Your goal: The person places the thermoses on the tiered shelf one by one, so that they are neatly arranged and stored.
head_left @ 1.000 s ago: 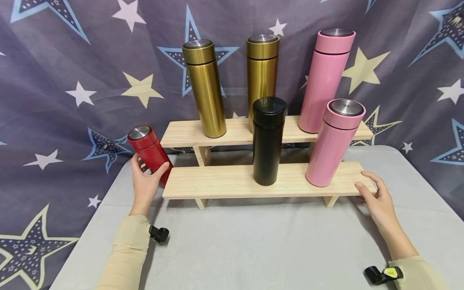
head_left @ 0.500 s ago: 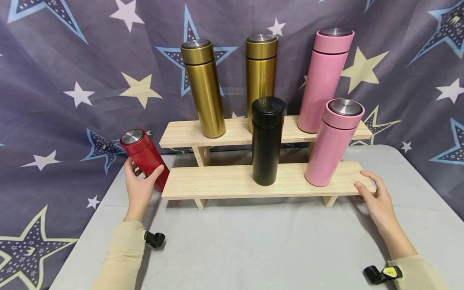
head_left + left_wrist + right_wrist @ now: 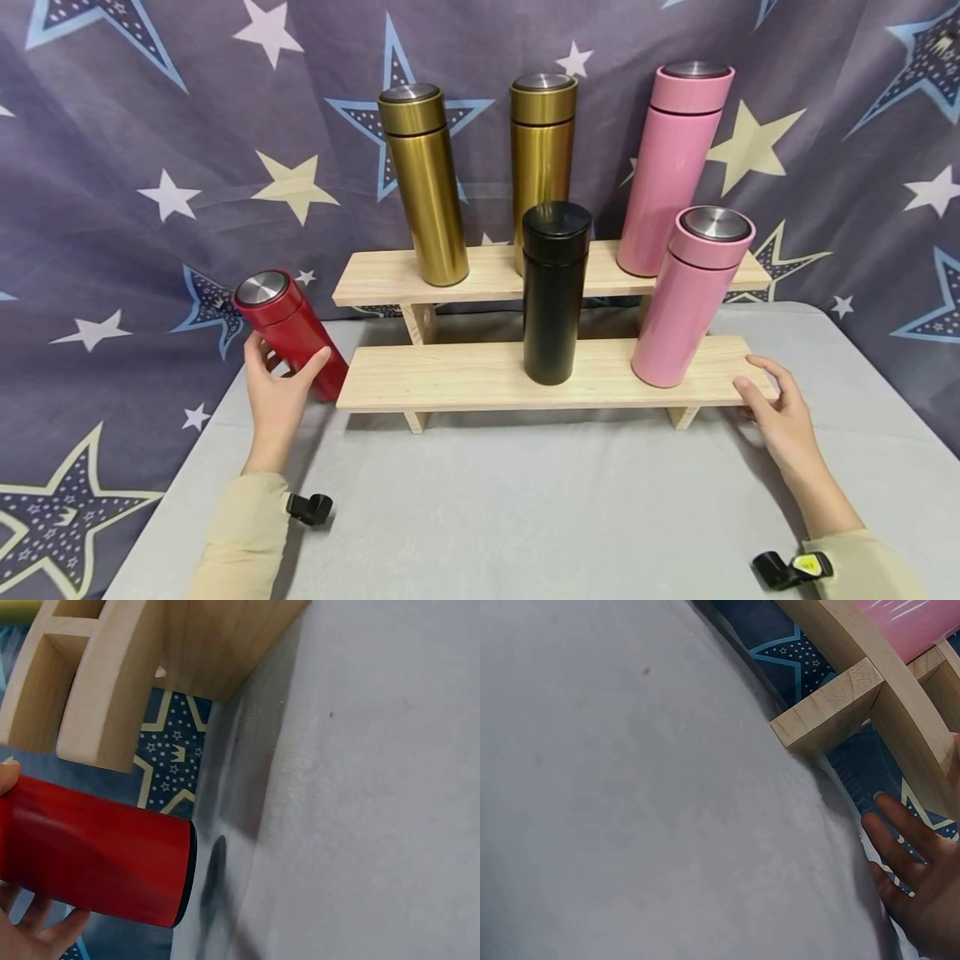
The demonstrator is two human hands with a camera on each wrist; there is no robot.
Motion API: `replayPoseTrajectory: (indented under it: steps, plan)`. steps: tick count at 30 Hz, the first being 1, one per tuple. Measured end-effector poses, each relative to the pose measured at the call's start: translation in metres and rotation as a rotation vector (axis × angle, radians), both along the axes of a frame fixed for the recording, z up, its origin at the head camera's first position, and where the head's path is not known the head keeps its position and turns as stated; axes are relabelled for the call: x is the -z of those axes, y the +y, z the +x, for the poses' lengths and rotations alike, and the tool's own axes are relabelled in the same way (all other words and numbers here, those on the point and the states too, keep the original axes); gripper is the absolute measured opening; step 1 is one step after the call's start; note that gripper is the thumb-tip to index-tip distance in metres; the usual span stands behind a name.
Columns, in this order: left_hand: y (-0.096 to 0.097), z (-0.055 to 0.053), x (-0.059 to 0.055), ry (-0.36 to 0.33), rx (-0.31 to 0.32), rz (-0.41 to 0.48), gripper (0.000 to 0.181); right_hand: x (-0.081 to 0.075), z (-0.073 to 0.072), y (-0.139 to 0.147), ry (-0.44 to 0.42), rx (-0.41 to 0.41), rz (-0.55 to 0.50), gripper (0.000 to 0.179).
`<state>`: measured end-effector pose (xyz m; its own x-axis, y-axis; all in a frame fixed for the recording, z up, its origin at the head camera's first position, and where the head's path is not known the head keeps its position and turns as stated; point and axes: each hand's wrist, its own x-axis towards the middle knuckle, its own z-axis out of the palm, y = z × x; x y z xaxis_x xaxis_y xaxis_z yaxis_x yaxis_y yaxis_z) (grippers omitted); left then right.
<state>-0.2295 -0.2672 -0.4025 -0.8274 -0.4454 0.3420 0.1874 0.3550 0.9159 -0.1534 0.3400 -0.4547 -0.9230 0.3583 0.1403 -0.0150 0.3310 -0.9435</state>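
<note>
My left hand (image 3: 277,400) grips a red thermos bottle (image 3: 288,329) with a steel-topped lid, thumb on one side and fingers on the other. The bottle tilts, lid toward the upper left, just off the left end of the lower wooden shelf (image 3: 435,375). In the left wrist view, the bottle's dark-rimmed base (image 3: 185,874) is apart from its shadow. My right hand (image 3: 783,417) touches the shelf's right end with thumb and forefinger. Its other fingers (image 3: 900,821) extend loosely below the board in the right wrist view.
On the lower shelf stand a black bottle (image 3: 557,292) and a pink one (image 3: 693,300). The upper shelf (image 3: 480,275) bears two gold bottles (image 3: 426,183) (image 3: 542,158) and a taller pink bottle (image 3: 675,167). A star-patterned cloth (image 3: 97,250) hangs behind the grey-covered table (image 3: 525,500).
My left hand has moved left and slightly down with the red thermos bottle, which leans further left. The right hand and the shelf bottles have stayed put.
</note>
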Motion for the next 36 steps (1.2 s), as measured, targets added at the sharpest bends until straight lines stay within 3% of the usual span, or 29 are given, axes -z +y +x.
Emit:
replayPoseTrajectory:
  steps: [12, 25, 36]
  plan:
    - [-0.003, 0.022, -0.012, 0.004, -0.017, -0.045, 0.079, 0.0, 0.0, 0.0, -0.005, -0.002, 0.003, 0.042]
    - [-0.002, 0.047, -0.034, 0.034, -0.032, -0.111, 0.078, 0.001, 0.001, -0.001, 0.002, -0.004, -0.001, 0.041]
    - [0.0, 0.056, -0.044, 0.048, -0.035, -0.13, 0.078, -0.001, 0.001, -0.001, 0.015, -0.018, -0.032, 0.04]
